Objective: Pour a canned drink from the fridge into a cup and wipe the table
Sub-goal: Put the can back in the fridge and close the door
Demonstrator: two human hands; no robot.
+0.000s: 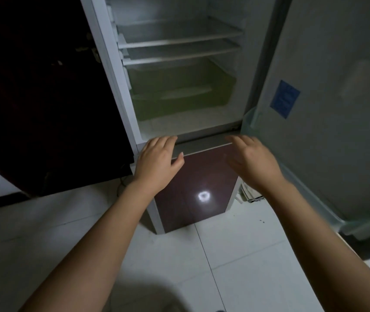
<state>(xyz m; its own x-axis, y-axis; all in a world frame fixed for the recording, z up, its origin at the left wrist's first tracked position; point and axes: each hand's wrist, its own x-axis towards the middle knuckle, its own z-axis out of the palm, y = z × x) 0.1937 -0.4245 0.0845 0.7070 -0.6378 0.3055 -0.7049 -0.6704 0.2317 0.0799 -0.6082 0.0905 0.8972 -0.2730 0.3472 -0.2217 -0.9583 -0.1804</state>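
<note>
Floor: pale tiles, nearest the camera, under both bare forearms.
Left hand: palm down, fingers spread loosely, holding nothing; it lies in front of the lower door's top left corner, contact unclear.
Right hand: blurred, fingers extended and open, holding nothing; level with the lower door's top right corner.
Lower door: dark, glossy, closed; a bright ring of reflected light on its face.
Fridge: upper compartment open; two shelves above a greenish drawer.
Open door: swung to the right; blue sticker on its inner face.
Canned drink: none visible on the shelves or in the drawer.
</note>
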